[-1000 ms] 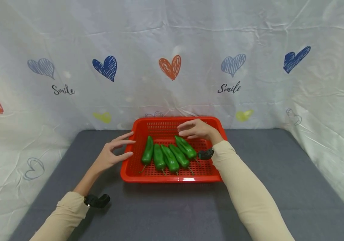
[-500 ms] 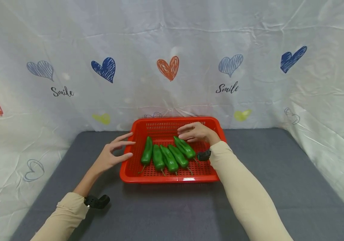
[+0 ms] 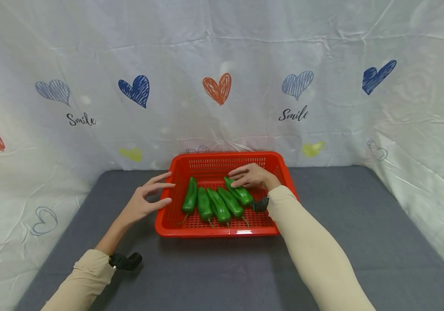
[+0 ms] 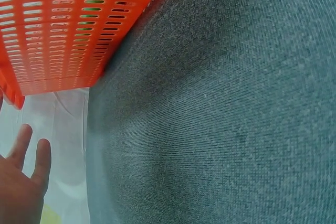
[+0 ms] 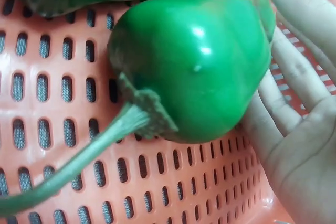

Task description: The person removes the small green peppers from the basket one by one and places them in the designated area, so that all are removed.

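Several long green peppers (image 3: 205,205) lie side by side in a red plastic basket (image 3: 214,232). My right hand (image 3: 256,176) is down inside the basket, over the rightmost pepper (image 3: 245,198). In the right wrist view its thumb (image 5: 299,3) comes to one side of that pepper and the other fingers, fairly straight, lie along the opposite side; the stem points away from the palm. At the basket's left side, my left hand (image 3: 142,201) has its fingers spread, with the fingertips right at the rim and nothing held.
The basket stands on a dark grey cloth-covered table (image 3: 214,272) near its back edge. Behind hangs a white curtain (image 3: 253,125) printed with hearts and "Smile". Black wrist cameras (image 3: 125,261) sit on both forearms.
My right hand has moved down and slightly left, from above the basket onto the rightmost pepper. The left hand and the peppers have stayed where they were.
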The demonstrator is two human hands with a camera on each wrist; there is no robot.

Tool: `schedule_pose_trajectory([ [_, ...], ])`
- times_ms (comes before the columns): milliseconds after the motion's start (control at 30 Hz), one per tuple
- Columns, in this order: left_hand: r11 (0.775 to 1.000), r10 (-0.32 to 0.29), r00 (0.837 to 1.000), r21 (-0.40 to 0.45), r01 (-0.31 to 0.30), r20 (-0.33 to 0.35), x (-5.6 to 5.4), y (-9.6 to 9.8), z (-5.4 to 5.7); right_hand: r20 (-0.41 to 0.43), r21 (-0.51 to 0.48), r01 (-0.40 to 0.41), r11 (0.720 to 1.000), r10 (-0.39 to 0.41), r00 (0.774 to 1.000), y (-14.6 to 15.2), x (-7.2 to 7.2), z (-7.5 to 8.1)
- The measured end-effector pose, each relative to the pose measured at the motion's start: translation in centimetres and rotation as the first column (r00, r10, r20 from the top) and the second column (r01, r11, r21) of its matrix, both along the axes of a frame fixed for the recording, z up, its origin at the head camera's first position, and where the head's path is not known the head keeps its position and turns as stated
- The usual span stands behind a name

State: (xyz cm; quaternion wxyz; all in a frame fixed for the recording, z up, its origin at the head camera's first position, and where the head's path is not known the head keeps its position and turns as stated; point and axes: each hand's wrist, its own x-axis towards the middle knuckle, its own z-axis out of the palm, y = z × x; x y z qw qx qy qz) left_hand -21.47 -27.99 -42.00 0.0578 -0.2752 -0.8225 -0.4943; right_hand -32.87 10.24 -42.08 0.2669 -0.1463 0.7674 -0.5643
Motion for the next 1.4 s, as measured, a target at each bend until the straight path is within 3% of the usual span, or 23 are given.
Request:
schedule_pose_trajectory([
  [333, 1.0, -0.023, 1.0, 0.004, 0.023, -0.021, 0.2, 0.1, -0.2, -0.083, 0.092, 0.006, 0.996, 0.002, 0.997, -0.3, 0.4, 0.0],
  [633, 0.998, -0.063, 0.997, 0.02, 0.063, 0.043, 0.2, 0.0, -0.3, -0.083, 0.132, 0.0, 0.991, 0.011, 0.996, -0.7, 0.3, 0.7],
  [867, 0.998, -0.067, 0.997, 0.023, 0.066, 0.049, 0.1, 0.2, -0.4, -0.055, 0.106, -0.011, 0.994, 0.017, 0.998, -0.5, 0.1, 1.4],
  [1400, 0.995, -0.091, 0.995, 0.048, 0.089, 0.038, 0.1, 0.1, -0.6, -0.014, -0.004, 0.009, 1.0, -0.009, 1.0, -1.0, 0.7, 4.9],
])
